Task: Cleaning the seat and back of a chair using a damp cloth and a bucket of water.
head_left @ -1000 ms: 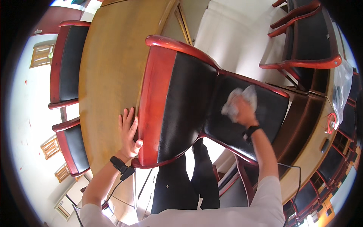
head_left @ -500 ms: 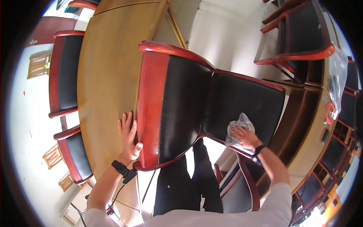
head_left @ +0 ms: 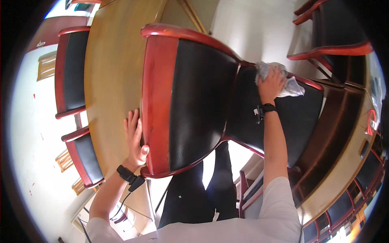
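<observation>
Our right hand point(head_left: 271, 86) is closed over a crumpled, pale grey-and-white cloth point(head_left: 293, 88), the fingers bent onto it and hiding part of it. The cloth lies at the far rim of the seat of a red-framed wooden chair with black padding point(head_left: 198, 105), bunched on the red edge, with a loose corner spread on the black seat. Our left hand point(head_left: 134, 139) is open, fingers stretched out, its thumb against the chair's red top rail; we cannot tell whether the fingertips touch the yellow-brown wooden table point(head_left: 109, 65) beneath them. The chair's back stands just beside the table's edge. On our right wrist we wear a black band point(head_left: 268, 107), and on the left a black strapped device point(head_left: 130, 175) with a cable. Across the table we see 2 similar red-and-black chairs, and to our right a curved pale wooden desk with a dark brown shelf point(head_left: 334, 125).
</observation>
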Demonstrator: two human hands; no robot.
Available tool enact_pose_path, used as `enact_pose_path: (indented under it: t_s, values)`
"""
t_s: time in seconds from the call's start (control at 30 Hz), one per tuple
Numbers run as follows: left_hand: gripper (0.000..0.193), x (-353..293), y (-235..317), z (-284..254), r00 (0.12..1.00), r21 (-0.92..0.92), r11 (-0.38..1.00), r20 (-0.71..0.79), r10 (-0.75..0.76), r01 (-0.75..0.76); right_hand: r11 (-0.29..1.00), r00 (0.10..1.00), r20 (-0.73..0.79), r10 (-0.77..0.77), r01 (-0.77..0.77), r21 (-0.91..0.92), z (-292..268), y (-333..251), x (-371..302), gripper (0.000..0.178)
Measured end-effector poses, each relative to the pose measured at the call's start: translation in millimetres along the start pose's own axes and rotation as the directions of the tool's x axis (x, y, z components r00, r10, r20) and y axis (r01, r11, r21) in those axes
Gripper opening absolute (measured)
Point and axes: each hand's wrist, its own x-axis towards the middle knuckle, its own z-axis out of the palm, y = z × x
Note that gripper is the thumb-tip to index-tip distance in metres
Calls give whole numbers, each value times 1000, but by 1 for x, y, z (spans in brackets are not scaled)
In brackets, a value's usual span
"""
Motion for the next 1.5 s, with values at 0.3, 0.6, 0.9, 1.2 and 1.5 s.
enact_pose_path:
  t_s: [0.3, 0.6, 0.9, 1.2, 1.5]
  values:
    - [81, 3, 1, 15, 999, -22, 1000, -45, 1, -2, 806, 754, 286, -591, 550, 217, 5, 28, -236, 68]
    - [76, -4, 5, -2, 999, 3, 999, -23, -33, 33, -2, 784, 614, -88, -617, 787, -191, -117, -254, 59]
    - [60, 1, -2, -15, 981, -310, 945, 188, -48, 106, 469, 970, 37, -242, 83, 879, -294, -230, -137, 78]
    - [50, 12, 22, -24, 990, -313, 946, 140, -35, 77, 608, 986, 58, -156, 49, 793, -308, -245, -127, 66]
    - [36, 59, 39, -31, 985, -391, 906, -10, 174, -164, 698, 994, 102, -49, -39, 715, -362, -209, -147, 61]
